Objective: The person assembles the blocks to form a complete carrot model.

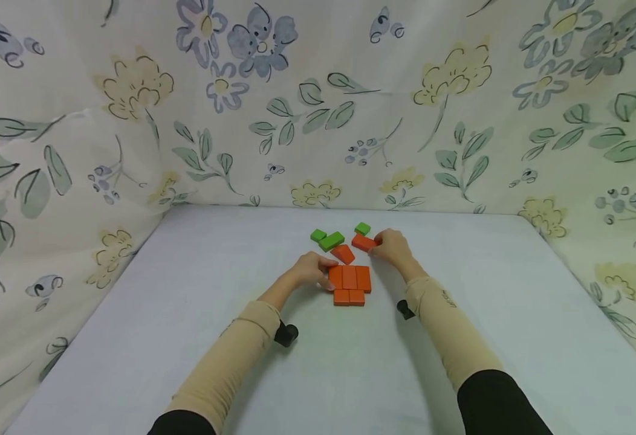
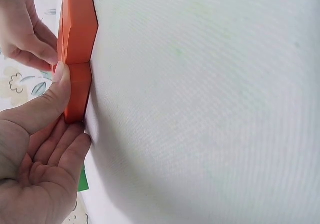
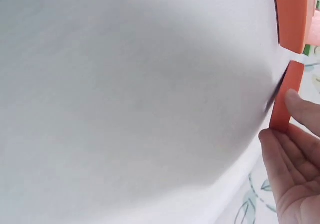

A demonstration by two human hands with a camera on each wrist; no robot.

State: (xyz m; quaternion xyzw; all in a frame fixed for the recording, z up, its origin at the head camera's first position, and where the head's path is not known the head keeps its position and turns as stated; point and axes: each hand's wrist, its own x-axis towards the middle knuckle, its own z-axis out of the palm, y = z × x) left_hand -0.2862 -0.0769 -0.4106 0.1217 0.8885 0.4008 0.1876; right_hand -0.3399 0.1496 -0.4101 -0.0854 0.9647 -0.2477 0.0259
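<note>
On the white table lies a compact group of orange blocks (image 1: 349,278), set edge to edge, with two smaller ones along its near side. My left hand (image 1: 312,269) is at the group's left edge, gripping the outer orange block (image 2: 78,91) between thumb and fingers. Farther right, my right hand (image 1: 394,248) pinches a separate orange block (image 1: 364,243) by its right end. In the right wrist view, the thumb lies against this block (image 3: 286,96), and the fingers are at its end. Another orange block (image 1: 343,254), angular in outline, sits just beyond the group.
Several green blocks lie toward the back: a small one (image 1: 318,235), a longer one (image 1: 331,241) and another small one (image 1: 363,228). A floral cloth (image 1: 307,139) hangs behind and beside the white table (image 1: 345,374).
</note>
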